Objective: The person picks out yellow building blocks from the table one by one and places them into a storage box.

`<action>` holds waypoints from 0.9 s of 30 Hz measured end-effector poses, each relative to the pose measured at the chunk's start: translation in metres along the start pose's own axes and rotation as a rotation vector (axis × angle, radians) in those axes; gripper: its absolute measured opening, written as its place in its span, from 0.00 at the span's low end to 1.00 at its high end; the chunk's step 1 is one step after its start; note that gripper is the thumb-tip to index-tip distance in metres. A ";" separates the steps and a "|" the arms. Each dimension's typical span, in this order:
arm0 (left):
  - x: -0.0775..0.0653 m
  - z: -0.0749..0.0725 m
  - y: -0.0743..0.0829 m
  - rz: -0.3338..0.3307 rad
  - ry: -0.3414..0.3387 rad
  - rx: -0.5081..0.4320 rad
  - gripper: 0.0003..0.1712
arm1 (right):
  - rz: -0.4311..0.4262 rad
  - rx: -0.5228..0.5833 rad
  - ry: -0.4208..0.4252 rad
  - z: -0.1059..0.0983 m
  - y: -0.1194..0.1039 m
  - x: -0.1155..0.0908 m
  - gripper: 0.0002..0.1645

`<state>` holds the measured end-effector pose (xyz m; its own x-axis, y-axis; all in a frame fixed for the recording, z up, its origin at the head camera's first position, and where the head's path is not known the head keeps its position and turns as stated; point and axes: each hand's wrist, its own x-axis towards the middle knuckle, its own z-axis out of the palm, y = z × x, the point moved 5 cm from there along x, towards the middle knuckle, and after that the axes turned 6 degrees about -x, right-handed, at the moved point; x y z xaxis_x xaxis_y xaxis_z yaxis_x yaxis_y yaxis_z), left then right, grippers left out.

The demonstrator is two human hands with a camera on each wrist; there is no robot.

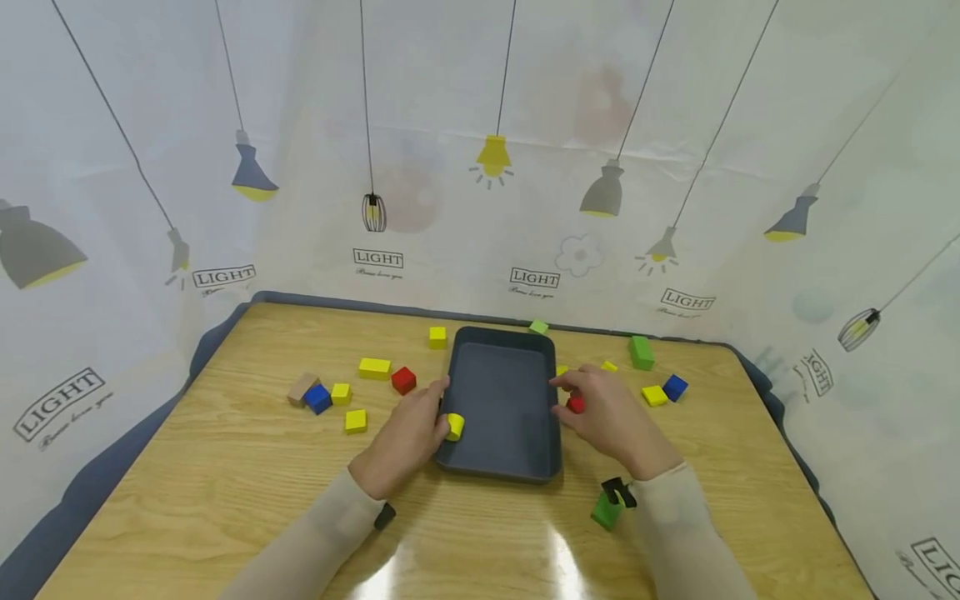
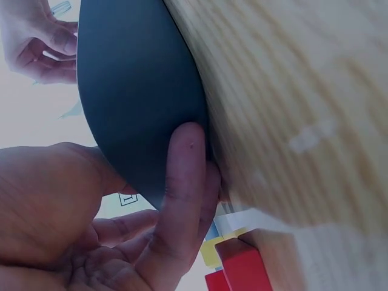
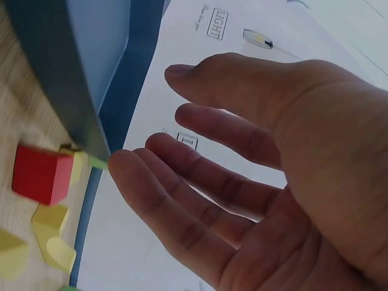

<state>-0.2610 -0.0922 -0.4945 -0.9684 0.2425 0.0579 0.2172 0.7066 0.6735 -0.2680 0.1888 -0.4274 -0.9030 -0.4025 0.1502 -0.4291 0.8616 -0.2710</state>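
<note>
A dark grey rectangular tray (image 1: 502,408) lies on the wooden table. My left hand (image 1: 405,433) grips its left side, with fingers (image 2: 187,163) against the outer wall and the thumb at the rim. Just inside the tray, by that thumb, is a yellow rounded block (image 1: 455,427); whether the thumb touches it I cannot tell. My right hand (image 1: 611,412) hovers at the tray's right edge, its fingers loosely bent and holding nothing. Partly hidden below it is a red block (image 1: 576,404), seen whole as a red cube (image 3: 42,174) in the right wrist view.
Left of the tray lie another red cube (image 1: 403,381), a blue cube (image 1: 318,398), a wooden block (image 1: 303,388) and several yellow blocks (image 1: 374,368). To the right are a green block (image 1: 642,352) and a blue cube (image 1: 675,387). A green block (image 1: 606,511) lies near the right wrist.
</note>
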 end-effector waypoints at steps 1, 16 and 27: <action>0.000 0.000 0.000 0.000 0.000 -0.002 0.35 | 0.006 0.000 -0.002 -0.001 0.002 -0.001 0.21; 0.000 -0.002 -0.001 -0.003 0.006 -0.014 0.35 | 0.036 0.008 -0.062 0.008 0.048 -0.013 0.21; 0.000 -0.001 -0.002 -0.013 0.001 -0.028 0.35 | 0.081 -0.022 -0.120 0.006 0.052 -0.024 0.18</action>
<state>-0.2619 -0.0943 -0.4949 -0.9714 0.2324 0.0496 0.2008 0.6910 0.6944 -0.2688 0.2412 -0.4502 -0.9311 -0.3645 0.0141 -0.3557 0.8986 -0.2568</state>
